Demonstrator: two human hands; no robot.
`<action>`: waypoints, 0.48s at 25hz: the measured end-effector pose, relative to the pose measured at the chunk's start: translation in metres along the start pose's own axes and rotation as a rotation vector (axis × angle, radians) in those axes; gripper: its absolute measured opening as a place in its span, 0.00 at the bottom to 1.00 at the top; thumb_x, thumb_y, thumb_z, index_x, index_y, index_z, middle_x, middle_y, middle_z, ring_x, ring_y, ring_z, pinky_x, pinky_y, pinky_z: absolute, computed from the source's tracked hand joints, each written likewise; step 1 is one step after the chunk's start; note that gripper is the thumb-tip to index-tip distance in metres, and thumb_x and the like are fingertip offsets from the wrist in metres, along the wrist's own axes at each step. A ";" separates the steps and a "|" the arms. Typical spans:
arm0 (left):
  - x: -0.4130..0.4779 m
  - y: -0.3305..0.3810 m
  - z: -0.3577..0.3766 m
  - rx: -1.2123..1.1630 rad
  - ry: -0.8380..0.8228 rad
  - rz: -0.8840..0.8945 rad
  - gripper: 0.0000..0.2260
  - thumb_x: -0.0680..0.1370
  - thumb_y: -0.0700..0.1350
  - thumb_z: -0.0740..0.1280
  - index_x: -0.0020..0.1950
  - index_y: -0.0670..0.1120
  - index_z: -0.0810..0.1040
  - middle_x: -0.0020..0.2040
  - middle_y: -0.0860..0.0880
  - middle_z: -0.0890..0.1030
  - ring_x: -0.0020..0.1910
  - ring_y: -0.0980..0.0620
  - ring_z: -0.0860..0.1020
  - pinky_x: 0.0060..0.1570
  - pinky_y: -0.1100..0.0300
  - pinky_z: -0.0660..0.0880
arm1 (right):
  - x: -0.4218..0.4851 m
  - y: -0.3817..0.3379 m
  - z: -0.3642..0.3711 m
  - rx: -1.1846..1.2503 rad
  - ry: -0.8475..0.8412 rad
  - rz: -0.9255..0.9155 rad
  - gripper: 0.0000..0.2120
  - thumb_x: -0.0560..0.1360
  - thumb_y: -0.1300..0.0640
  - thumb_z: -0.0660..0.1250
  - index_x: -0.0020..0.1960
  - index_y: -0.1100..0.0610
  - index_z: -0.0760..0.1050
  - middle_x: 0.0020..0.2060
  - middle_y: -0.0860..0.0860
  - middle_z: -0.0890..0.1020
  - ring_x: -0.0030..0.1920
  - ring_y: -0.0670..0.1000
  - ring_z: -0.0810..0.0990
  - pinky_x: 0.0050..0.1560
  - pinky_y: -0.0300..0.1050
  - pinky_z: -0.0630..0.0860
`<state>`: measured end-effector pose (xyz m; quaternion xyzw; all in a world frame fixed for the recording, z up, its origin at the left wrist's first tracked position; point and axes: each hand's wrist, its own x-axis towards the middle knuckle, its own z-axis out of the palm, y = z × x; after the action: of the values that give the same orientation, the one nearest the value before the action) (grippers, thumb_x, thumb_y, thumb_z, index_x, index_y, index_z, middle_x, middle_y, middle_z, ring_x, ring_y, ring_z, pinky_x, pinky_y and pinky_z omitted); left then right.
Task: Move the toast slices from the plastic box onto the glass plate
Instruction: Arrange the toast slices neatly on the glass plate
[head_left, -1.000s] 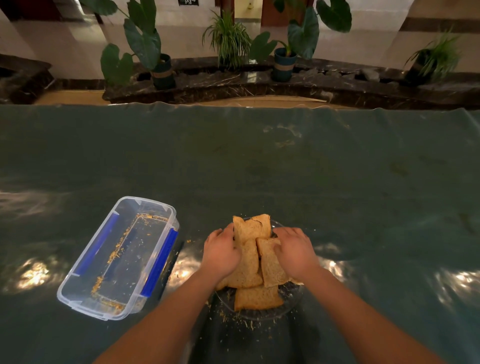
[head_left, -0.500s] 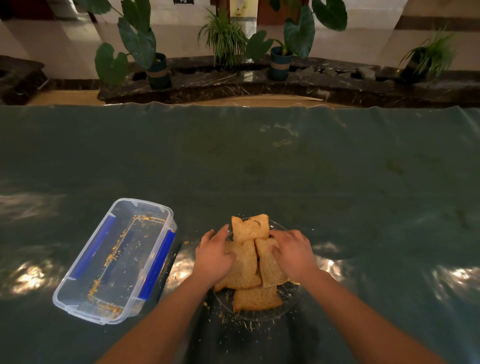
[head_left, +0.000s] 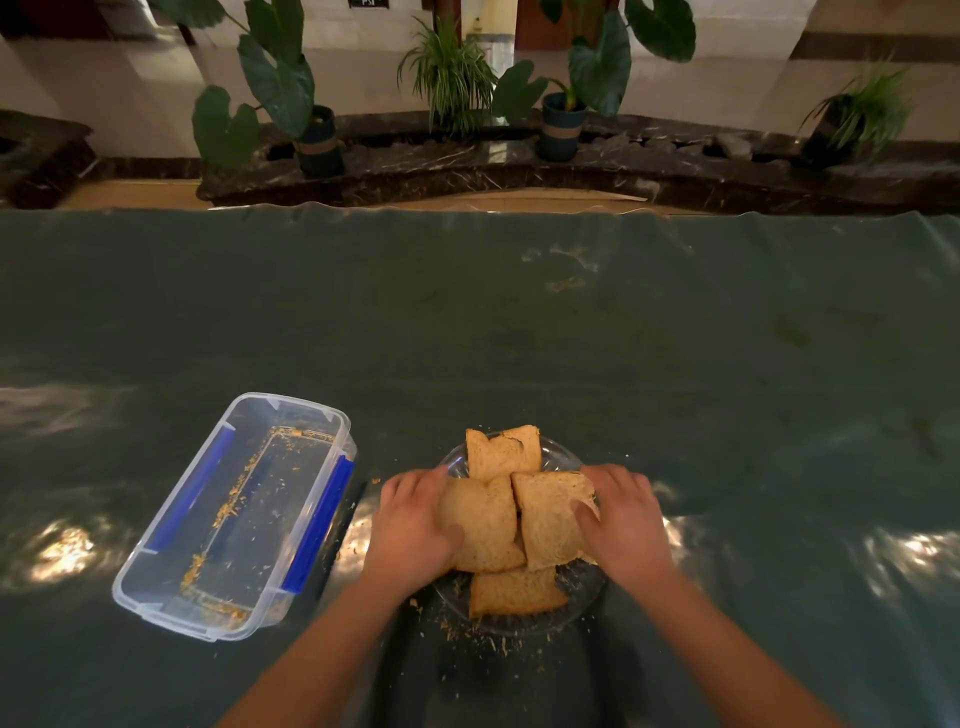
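Observation:
Several toast slices (head_left: 511, 519) lie piled on the glass plate (head_left: 587, 592) near the table's front edge. My left hand (head_left: 413, 525) rests on the left slice with its thumb on top. My right hand (head_left: 621, 519) touches the right slice, fingers spread along its edge. The clear plastic box (head_left: 234, 514) with blue side clips stands to the left of the plate. It holds only crumbs.
Crumbs are scattered on the green glossy tablecloth (head_left: 571, 338) in front of the plate. Beyond the table's far edge a dark stone ledge (head_left: 467, 161) carries several potted plants.
Both hands have slid outward and lower on the pile, flattening the middle slices onto the plate. The box has not moved.

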<state>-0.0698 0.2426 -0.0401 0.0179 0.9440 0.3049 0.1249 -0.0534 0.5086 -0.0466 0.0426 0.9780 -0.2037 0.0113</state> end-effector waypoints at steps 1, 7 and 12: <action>-0.009 -0.004 0.001 0.021 0.003 0.006 0.36 0.68 0.55 0.70 0.74 0.55 0.63 0.67 0.52 0.70 0.70 0.47 0.62 0.67 0.49 0.65 | -0.010 0.005 0.000 0.016 0.013 0.044 0.20 0.73 0.54 0.69 0.63 0.56 0.75 0.57 0.54 0.79 0.58 0.59 0.75 0.60 0.54 0.72; -0.026 -0.006 0.012 0.079 -0.054 0.024 0.45 0.65 0.56 0.75 0.77 0.51 0.59 0.72 0.49 0.69 0.68 0.48 0.64 0.67 0.51 0.64 | -0.039 0.003 0.006 0.077 -0.078 0.185 0.21 0.73 0.57 0.68 0.66 0.56 0.73 0.59 0.56 0.79 0.58 0.60 0.75 0.59 0.54 0.73; -0.028 -0.004 0.012 0.058 -0.093 0.016 0.46 0.66 0.51 0.77 0.78 0.50 0.56 0.74 0.50 0.66 0.70 0.48 0.63 0.70 0.50 0.63 | -0.040 -0.005 0.006 0.136 -0.107 0.192 0.23 0.73 0.59 0.68 0.67 0.56 0.72 0.58 0.56 0.81 0.58 0.60 0.76 0.59 0.52 0.74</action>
<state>-0.0401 0.2432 -0.0450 0.0432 0.9454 0.2774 0.1658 -0.0141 0.4988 -0.0483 0.1257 0.9514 -0.2694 0.0802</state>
